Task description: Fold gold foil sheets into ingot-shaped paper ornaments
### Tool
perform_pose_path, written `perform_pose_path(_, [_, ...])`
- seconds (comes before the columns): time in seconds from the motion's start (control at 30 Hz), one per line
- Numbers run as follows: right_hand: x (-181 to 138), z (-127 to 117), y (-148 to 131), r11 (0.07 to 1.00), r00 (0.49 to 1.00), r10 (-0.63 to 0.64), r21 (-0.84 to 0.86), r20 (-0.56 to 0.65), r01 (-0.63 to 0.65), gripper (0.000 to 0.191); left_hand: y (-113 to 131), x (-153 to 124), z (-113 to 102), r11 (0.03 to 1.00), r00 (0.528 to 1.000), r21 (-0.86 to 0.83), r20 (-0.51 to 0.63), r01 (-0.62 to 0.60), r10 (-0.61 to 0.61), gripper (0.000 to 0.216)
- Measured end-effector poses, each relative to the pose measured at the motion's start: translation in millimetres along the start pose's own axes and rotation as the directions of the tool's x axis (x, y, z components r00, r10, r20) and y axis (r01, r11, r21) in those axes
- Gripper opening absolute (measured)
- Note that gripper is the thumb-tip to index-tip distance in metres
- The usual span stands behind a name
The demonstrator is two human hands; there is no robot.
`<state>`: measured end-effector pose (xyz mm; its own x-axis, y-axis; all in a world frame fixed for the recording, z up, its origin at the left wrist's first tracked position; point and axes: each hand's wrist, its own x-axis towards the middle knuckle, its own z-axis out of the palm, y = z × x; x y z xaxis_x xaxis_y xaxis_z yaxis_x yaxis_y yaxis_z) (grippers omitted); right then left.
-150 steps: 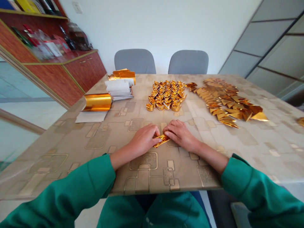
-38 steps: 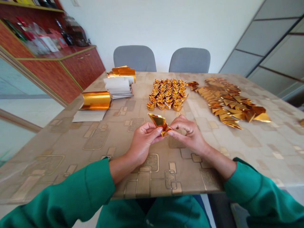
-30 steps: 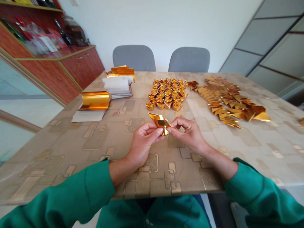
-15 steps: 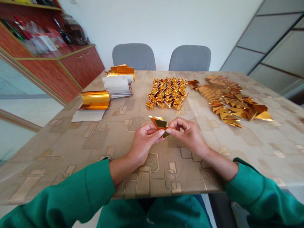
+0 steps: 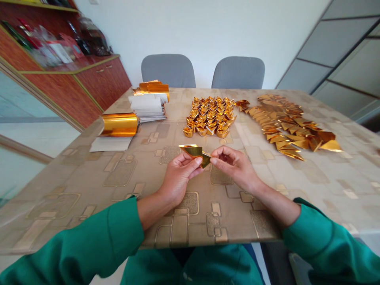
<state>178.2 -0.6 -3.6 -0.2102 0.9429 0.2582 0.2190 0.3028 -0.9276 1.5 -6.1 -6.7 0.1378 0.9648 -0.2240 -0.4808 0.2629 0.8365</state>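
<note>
A folded gold-foil piece (image 5: 196,152) sits at frame centre, pinched in the left hand's (image 5: 181,174) grip, thumb on top. The right hand's (image 5: 234,166) grip pinches its lower corner, above the patterned tabletop (image 5: 74,190), below rows of foil ingots (image 5: 209,116).

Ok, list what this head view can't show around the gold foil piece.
Gold foil piece: lower part hidden by the left hand and right hand.
Shelf items: blurred, too small to name.
White paper stack: sheets too thin to count.
</note>
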Motion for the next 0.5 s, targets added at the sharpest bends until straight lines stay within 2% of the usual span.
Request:
perform_pose_path(0.2, [-2.6, 6.5, -1.1, 0.991, 0.995, -0.093, -0.104, -0.045, 0.088, 0.01, -1.2, -0.5, -0.5, 0.999, 1.0, -0.03, 0.009, -0.026, 0.026, 0.03])
perform_pose_path(0.37, [-2.9, 2.8, -1.1, 0.976, 0.984, -0.175, -0.133, -0.032, 0.169, 0.004, -1.9, 2.5, -2.4, 0.996, 0.999, -0.079, 0.029, -0.035, 0.037, 0.029])
perform_pose_path(0.5, [-1.9, -0.8, -0.2, 0.955, 0.966, -0.258, -0.149, 0.005, 0.256, 0.008, -1.0, 3.6, -2.6, 0.993, 0.998, -0.107, 0.046, -0.046, 0.052, 0.028])
